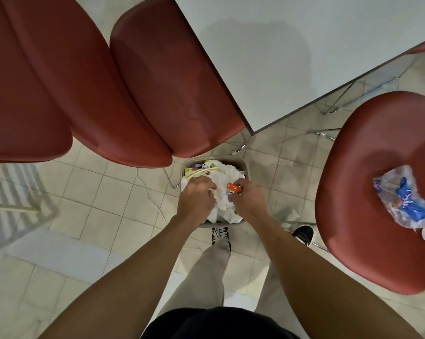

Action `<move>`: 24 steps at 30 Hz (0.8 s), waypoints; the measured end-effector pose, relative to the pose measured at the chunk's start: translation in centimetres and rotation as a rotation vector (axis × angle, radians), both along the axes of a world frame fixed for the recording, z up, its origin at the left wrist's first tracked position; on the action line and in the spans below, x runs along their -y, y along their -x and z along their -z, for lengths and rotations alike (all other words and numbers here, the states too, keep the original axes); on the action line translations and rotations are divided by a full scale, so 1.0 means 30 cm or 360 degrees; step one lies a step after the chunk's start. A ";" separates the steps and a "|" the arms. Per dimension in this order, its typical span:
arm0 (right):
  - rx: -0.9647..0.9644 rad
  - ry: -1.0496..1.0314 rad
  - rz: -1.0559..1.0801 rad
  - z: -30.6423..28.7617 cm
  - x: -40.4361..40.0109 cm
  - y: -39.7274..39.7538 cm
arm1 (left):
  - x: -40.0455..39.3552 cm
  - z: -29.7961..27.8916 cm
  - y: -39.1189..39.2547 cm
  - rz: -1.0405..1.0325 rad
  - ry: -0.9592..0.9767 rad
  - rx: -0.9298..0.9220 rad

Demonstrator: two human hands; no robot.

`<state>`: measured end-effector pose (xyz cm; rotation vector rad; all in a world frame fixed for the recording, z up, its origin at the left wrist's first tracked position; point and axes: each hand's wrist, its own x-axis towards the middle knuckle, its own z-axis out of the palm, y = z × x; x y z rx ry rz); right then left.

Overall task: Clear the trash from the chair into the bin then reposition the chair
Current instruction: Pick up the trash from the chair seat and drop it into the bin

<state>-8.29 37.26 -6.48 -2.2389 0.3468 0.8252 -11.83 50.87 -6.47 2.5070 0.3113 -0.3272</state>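
A grey bin (246, 167) stands on the floor below me, filled with white crumpled paper (224, 192) and other wrappers. Both my hands are over it. My left hand (198, 199) has its fingers curled into the white paper. My right hand (249, 198) grips a small orange and white item (234, 187) above the bin. On the right, a red chair (368, 192) has a crushed clear plastic bottle with a blue label (406, 204) lying on its seat.
Two more red chairs (157, 89) stand at upper left, tucked beside a white table (304, 45). The table's metal legs (348, 94) and the chair legs reach the tiled floor. My feet in dark shoes (221, 236) stand just behind the bin.
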 end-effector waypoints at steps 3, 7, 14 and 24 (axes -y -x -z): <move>-0.0017 -0.0035 0.0089 -0.004 0.011 0.011 | -0.003 -0.016 -0.001 -0.0047 -0.0022 -0.0019; -0.0021 -0.0012 0.0066 -0.039 0.050 0.008 | 0.002 -0.059 -0.019 0.0032 0.0008 -0.0063; 0.0073 -0.0030 0.0002 -0.101 0.110 -0.003 | 0.068 -0.139 -0.055 0.0087 -0.0043 0.0024; 0.0240 -0.0026 0.0143 -0.130 0.385 -0.038 | 0.254 -0.186 -0.114 0.0298 -0.0051 -0.0021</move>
